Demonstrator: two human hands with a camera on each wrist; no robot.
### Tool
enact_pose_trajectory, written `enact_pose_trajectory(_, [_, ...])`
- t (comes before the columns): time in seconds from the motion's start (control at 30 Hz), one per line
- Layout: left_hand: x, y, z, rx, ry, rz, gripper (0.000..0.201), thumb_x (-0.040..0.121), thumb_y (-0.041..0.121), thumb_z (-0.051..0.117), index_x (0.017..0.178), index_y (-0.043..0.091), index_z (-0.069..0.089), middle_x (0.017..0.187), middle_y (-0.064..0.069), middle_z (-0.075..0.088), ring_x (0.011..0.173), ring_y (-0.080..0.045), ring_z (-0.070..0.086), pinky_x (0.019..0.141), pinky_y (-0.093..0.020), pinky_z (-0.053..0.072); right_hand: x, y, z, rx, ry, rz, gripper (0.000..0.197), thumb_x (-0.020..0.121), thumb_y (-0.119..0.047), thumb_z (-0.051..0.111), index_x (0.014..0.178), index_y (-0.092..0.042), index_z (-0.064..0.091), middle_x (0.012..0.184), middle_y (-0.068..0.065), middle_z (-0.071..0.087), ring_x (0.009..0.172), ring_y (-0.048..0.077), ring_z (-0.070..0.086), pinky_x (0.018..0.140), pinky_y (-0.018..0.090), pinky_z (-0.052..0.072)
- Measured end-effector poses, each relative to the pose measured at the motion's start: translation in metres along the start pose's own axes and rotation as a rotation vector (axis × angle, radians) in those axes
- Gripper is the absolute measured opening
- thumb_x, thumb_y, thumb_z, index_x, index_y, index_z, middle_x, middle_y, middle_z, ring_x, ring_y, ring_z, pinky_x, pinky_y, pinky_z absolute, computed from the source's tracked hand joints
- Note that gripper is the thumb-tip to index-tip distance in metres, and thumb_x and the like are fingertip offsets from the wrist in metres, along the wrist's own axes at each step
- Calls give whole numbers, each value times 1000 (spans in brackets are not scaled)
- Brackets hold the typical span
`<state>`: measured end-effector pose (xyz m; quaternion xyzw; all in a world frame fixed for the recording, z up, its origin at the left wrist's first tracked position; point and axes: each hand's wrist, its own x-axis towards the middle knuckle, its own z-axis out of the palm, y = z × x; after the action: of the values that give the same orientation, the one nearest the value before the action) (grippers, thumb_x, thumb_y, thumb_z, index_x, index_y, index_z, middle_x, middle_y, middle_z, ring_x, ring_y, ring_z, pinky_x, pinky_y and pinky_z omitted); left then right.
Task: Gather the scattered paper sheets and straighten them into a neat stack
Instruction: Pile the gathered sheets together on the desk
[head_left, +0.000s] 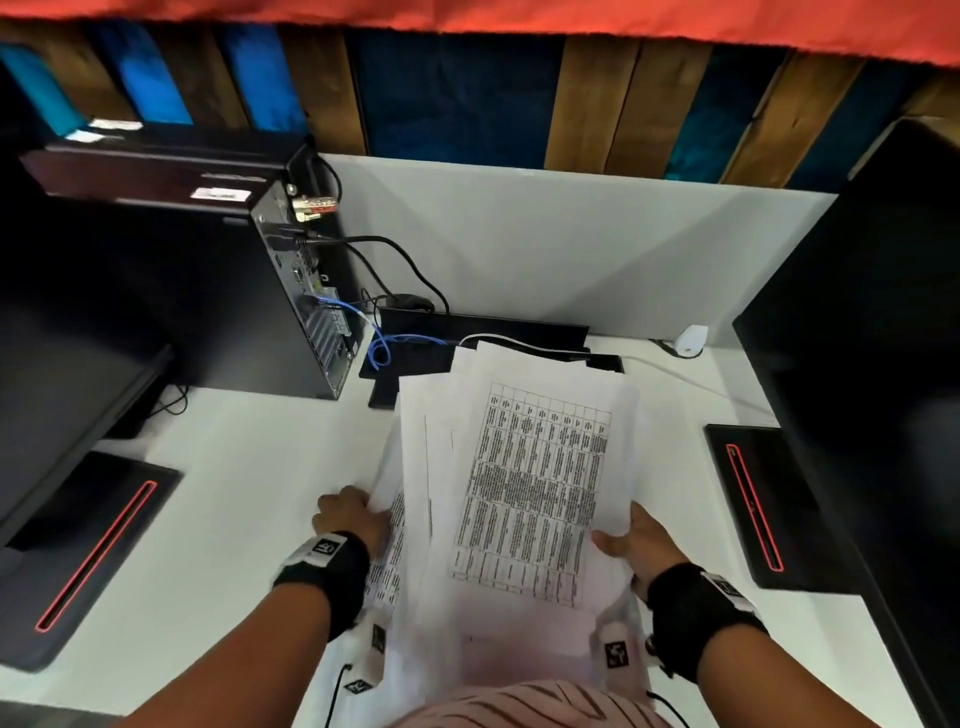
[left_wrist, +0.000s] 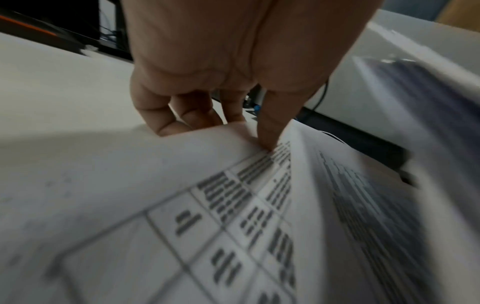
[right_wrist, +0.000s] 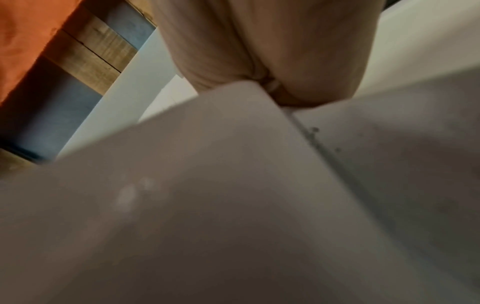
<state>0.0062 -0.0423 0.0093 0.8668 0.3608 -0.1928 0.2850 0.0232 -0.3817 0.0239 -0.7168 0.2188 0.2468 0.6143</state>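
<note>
Both hands lifting the uneven bundle of white printed paper sheets (head_left: 519, 493) above the white desk (head_left: 249, 499), left hand (head_left: 345, 512) pinching its left edge, thumb on top, right hand (head_left: 641, 540) clasping the right edge

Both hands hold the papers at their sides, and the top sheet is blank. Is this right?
Not quite. Both hands, left and right, do hold the papers at their sides, but the top sheet carries a printed table, as the head view shows.

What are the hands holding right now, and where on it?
Both hold the sheets: left hand grips the left edge, right hand the right edge near the lower corner.
</note>
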Motion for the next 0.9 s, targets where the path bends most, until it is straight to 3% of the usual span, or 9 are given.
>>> enact_pose_trajectory(0.17, [-14, 19, 22, -303, -18, 44, 48, 97, 33, 44, 129, -3, 49, 134, -27, 51, 122, -41, 49, 103, -41, 38, 12, -4, 25, -323, 147, 35, 54, 83, -5, 69, 132, -2, 47, 132, 12, 55, 122, 30, 53, 100, 32, 40])
enact_pose_trajectory(0.3, [-29, 26, 31, -46, -36, 33, 68, 96, 56, 25, 131, 4, 50, 138, -21, 49, 128, -37, 43, 107, -40, 29, 2, -4, 37, -842, 370, 89, 69, 77, -44, 67, 138, -27, 39, 147, 12, 32, 134, 35, 29, 106, 47, 33])
enact_pose_trajectory(0.37, [-38, 27, 36, 63, -37, 49, 71, 91, 60, 36, 135, 5, 44, 140, -20, 42, 129, -38, 37, 106, -42, 29, 2, 0, 37, -868, 361, 104, 78, 74, -54, 62, 142, -33, 30, 155, 11, 19, 142, 33, 16, 110, 53, 27])
enact_pose_trajectory(0.43, [-43, 27, 39, 77, -54, 70, 70, 87, 53, 51, 137, 6, 39, 141, -19, 37, 130, -38, 35, 105, -43, 32, 2, 0, 36, -899, 316, 92, 81, 72, -58, 59, 143, -34, 28, 156, 8, 20, 142, 32, 18, 110, 53, 27])
enact_pose_trajectory(0.6, [-31, 25, 41, -226, -135, 38, 84, 75, 41, 73, 137, 2, 32, 134, -17, 47, 122, -38, 50, 101, -40, 42, -8, -11, 38, -752, 233, -2, 61, 80, -47, 59, 136, -31, 42, 145, 8, 35, 130, 36, 31, 105, 40, 30])
enact_pose_trajectory(0.7, [-22, 24, 36, -303, -244, 32, 93, 53, 58, 78, 120, 0, 54, 114, -11, 64, 106, -32, 61, 92, -36, 50, -10, -12, 34, -716, 317, 2, 52, 85, -55, 52, 133, -36, 47, 152, 8, 22, 133, 37, 26, 107, 38, 27])
enact_pose_trajectory(0.77, [-19, 23, 33, -343, -265, 54, 77, 56, 54, 81, 109, 1, 62, 107, -10, 68, 97, -29, 63, 87, -35, 50, -15, -10, 31, -666, 407, 46, 51, 82, -55, 57, 131, -41, 47, 152, 9, 16, 129, 40, 31, 105, 39, 32])
enact_pose_trajectory(0.83, [-22, 23, 36, -383, -250, 87, 56, 69, 40, 81, 107, 4, 60, 104, -9, 67, 95, -27, 61, 82, -31, 47, -19, -10, 28, -512, 458, 86, 68, 75, -46, 71, 135, -39, 39, 146, 12, 20, 122, 43, 41, 100, 41, 40])
enact_pose_trajectory(0.9, [-26, 25, 39, -411, -259, 133, 65, 64, 42, 84, 113, 10, 56, 107, -5, 67, 99, -26, 62, 85, -30, 47, -22, -12, 25, -287, 481, 141, 93, 67, -33, 83, 142, -25, 29, 141, 16, 25, 119, 44, 46, 95, 44, 45])
